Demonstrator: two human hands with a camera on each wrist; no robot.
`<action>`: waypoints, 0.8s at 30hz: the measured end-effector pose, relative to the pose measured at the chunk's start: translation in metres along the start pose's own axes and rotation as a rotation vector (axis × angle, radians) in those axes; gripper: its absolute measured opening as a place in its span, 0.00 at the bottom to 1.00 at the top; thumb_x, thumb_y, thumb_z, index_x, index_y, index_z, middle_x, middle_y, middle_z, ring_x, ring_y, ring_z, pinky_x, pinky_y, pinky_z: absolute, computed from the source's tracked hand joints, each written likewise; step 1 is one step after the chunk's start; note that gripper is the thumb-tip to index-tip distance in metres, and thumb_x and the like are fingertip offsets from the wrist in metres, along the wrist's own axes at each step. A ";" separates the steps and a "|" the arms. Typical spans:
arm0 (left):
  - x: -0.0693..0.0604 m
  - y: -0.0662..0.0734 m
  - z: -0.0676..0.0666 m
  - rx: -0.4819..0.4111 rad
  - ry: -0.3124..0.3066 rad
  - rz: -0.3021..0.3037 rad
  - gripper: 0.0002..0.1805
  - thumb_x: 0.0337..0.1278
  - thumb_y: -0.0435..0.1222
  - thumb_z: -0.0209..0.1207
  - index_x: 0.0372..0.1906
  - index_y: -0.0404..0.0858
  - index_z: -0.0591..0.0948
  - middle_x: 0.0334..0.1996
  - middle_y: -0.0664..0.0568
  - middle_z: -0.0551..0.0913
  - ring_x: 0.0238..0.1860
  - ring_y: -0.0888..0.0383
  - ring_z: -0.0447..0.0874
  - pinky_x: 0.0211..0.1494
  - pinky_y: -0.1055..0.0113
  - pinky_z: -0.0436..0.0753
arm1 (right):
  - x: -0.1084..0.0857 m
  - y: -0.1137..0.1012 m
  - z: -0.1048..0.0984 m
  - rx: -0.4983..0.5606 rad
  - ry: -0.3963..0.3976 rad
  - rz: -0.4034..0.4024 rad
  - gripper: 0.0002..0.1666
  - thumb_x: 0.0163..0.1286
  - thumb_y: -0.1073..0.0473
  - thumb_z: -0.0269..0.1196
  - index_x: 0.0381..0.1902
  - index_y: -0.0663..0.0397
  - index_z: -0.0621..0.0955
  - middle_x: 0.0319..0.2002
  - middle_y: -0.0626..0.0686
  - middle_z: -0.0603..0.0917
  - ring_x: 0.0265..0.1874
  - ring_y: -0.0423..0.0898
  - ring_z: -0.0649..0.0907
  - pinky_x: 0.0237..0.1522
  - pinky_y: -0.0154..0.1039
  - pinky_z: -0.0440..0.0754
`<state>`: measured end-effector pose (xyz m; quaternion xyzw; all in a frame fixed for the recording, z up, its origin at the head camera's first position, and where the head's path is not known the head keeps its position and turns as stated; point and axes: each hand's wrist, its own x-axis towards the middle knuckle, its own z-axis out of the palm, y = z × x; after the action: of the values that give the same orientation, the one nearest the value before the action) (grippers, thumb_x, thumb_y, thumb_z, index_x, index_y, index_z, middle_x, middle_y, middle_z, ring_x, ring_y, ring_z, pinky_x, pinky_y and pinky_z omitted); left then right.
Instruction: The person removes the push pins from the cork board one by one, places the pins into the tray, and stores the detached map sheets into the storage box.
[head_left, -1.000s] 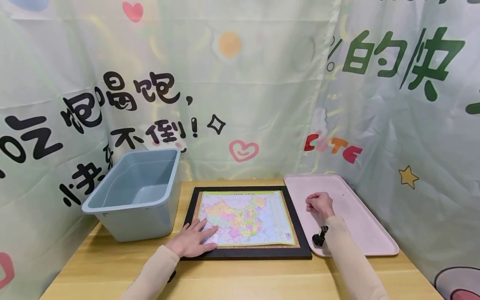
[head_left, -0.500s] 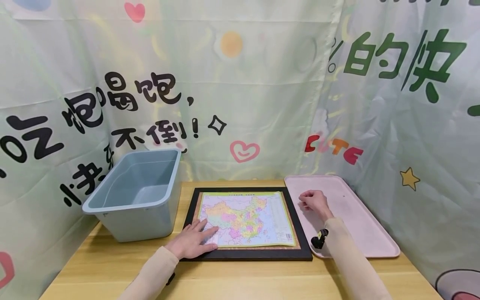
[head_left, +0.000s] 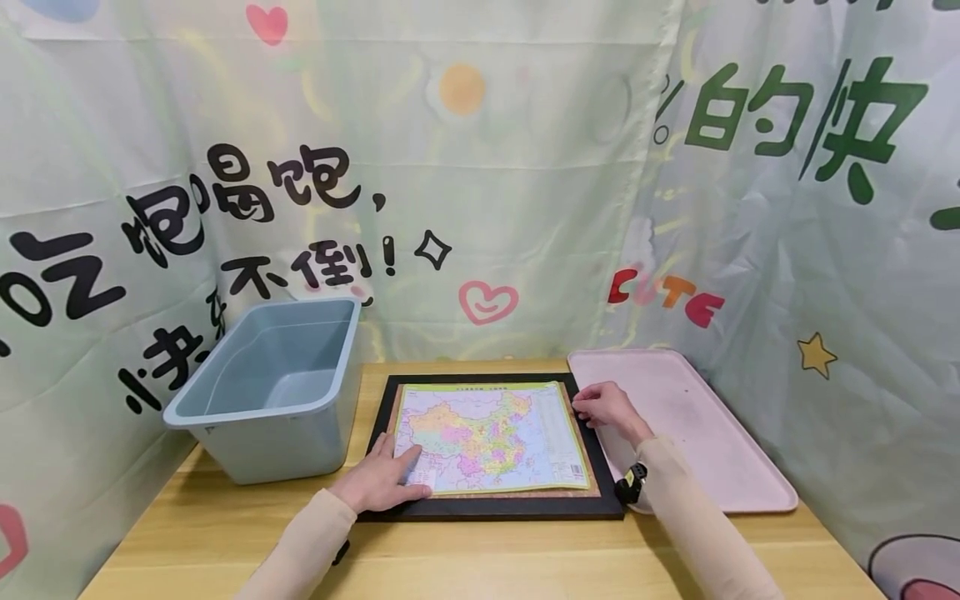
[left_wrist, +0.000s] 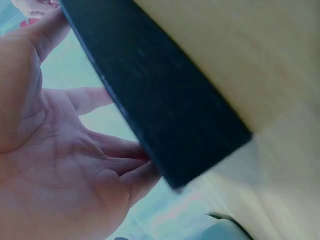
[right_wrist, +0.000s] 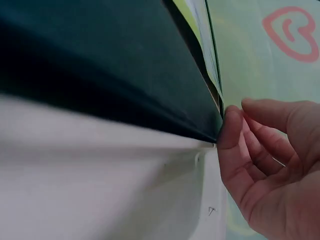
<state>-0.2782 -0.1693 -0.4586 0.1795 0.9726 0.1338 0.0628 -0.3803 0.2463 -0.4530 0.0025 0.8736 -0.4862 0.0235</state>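
Observation:
A colourful map sheet (head_left: 480,437) lies on a cork-coloured board (head_left: 594,483) inside a black frame (head_left: 495,508) on the table. My left hand (head_left: 378,479) rests with spread fingers over the frame's left edge, its fingertips on the map's lower left. The left wrist view has that palm (left_wrist: 75,145) beside a corner of the frame (left_wrist: 160,105). At the frame's upper right side is my right hand (head_left: 611,410), fingers bent, with thumb and forefinger close together by the map's edge. Whether something small sits between those fingertips cannot be seen.
On the left stands a deep blue-grey plastic tub (head_left: 262,412). A pink tray (head_left: 720,467) lies to the right beside the frame, with a tiny dark speck (head_left: 686,391) on it. Printed cloth (head_left: 480,200) hangs behind and along the sides of the wooden table (head_left: 480,558).
My right hand has moved left from over the pink tray to the frame's right edge. My left hand has shifted slightly left on the map and frame.

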 end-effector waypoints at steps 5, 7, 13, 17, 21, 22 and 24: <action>0.000 0.000 -0.001 -0.006 -0.019 -0.012 0.45 0.56 0.62 0.61 0.71 0.39 0.68 0.71 0.20 0.52 0.74 0.27 0.47 0.71 0.39 0.62 | -0.003 -0.004 0.003 -0.080 -0.032 -0.011 0.13 0.67 0.62 0.65 0.45 0.68 0.84 0.30 0.56 0.86 0.26 0.44 0.84 0.29 0.38 0.84; 0.000 0.000 -0.002 -0.008 -0.019 -0.015 0.45 0.56 0.62 0.61 0.71 0.39 0.68 0.71 0.21 0.52 0.74 0.27 0.47 0.71 0.39 0.62 | -0.006 -0.006 0.004 -0.114 -0.038 -0.041 0.13 0.67 0.64 0.65 0.44 0.69 0.83 0.32 0.58 0.87 0.26 0.45 0.84 0.28 0.38 0.84; -0.001 0.001 -0.002 -0.020 -0.014 -0.015 0.45 0.56 0.61 0.61 0.71 0.38 0.68 0.71 0.20 0.53 0.74 0.27 0.48 0.71 0.40 0.62 | -0.013 -0.017 0.013 -0.276 -0.075 -0.106 0.10 0.62 0.66 0.66 0.40 0.67 0.85 0.32 0.55 0.87 0.23 0.45 0.82 0.25 0.37 0.81; -0.001 0.001 -0.002 -0.024 -0.013 -0.024 0.45 0.56 0.61 0.61 0.71 0.38 0.68 0.71 0.21 0.52 0.74 0.28 0.47 0.71 0.39 0.61 | -0.015 -0.024 0.017 -0.347 -0.074 -0.119 0.04 0.61 0.66 0.66 0.32 0.65 0.85 0.27 0.53 0.85 0.17 0.45 0.79 0.24 0.36 0.80; -0.001 0.002 -0.003 -0.028 -0.019 -0.032 0.45 0.56 0.62 0.61 0.71 0.39 0.68 0.72 0.22 0.52 0.74 0.28 0.47 0.71 0.39 0.61 | -0.015 -0.027 0.019 -0.354 -0.075 -0.090 0.05 0.62 0.66 0.67 0.28 0.63 0.83 0.26 0.54 0.85 0.17 0.44 0.78 0.25 0.37 0.80; -0.001 0.002 -0.003 -0.027 -0.020 -0.032 0.45 0.56 0.62 0.61 0.71 0.39 0.68 0.72 0.22 0.52 0.74 0.28 0.47 0.71 0.39 0.61 | -0.015 -0.027 0.018 -0.348 -0.073 -0.085 0.05 0.61 0.66 0.67 0.30 0.65 0.83 0.28 0.54 0.85 0.18 0.44 0.79 0.25 0.38 0.81; -0.001 0.002 -0.004 -0.024 -0.015 -0.026 0.45 0.55 0.62 0.61 0.71 0.38 0.68 0.71 0.21 0.52 0.74 0.27 0.47 0.71 0.39 0.61 | -0.016 -0.027 0.018 -0.321 -0.073 -0.075 0.09 0.61 0.66 0.67 0.36 0.68 0.82 0.32 0.57 0.85 0.22 0.45 0.81 0.27 0.40 0.83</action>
<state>-0.2775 -0.1689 -0.4541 0.1670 0.9727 0.1433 0.0739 -0.3645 0.2174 -0.4386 -0.0514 0.9381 -0.3405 0.0370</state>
